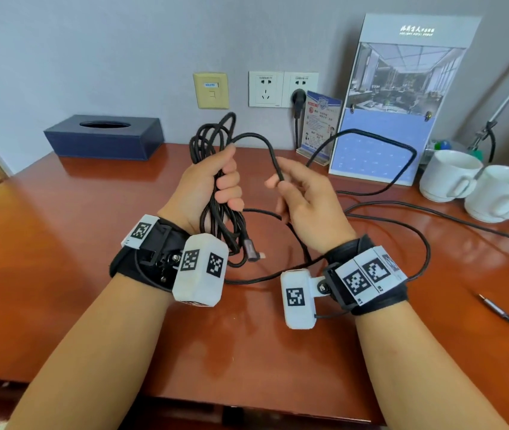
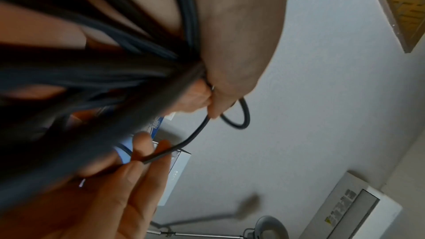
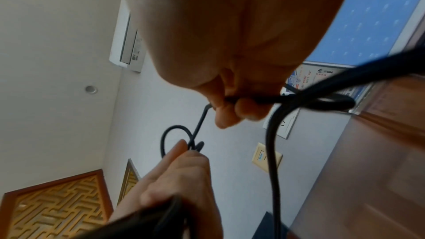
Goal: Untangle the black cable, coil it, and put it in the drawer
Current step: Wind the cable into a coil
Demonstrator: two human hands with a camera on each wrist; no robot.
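My left hand [image 1: 216, 187] grips a bundle of several loops of the black cable [image 1: 212, 141], held upright above the wooden desk [image 1: 60, 243]. A grey plug end [image 1: 251, 248] hangs from the bundle below my fist. From the top of the bundle one strand arcs over to my right hand [image 1: 296, 193], which pinches it between thumb and fingers; the right wrist view shows the same black cable [image 3: 271, 99] pinched. The loose length runs on in a wide loop past the calendar and lies across the desk to the right. No drawer is in view.
A dark blue tissue box [image 1: 104, 136] stands at the back left. A standing calendar [image 1: 402, 97], a small leaflet stand [image 1: 320, 125] and two white cups [image 1: 476, 187] line the back right. A plug [image 1: 299, 102] sits in the wall socket. Another cable end [image 1: 495, 308] lies at right.
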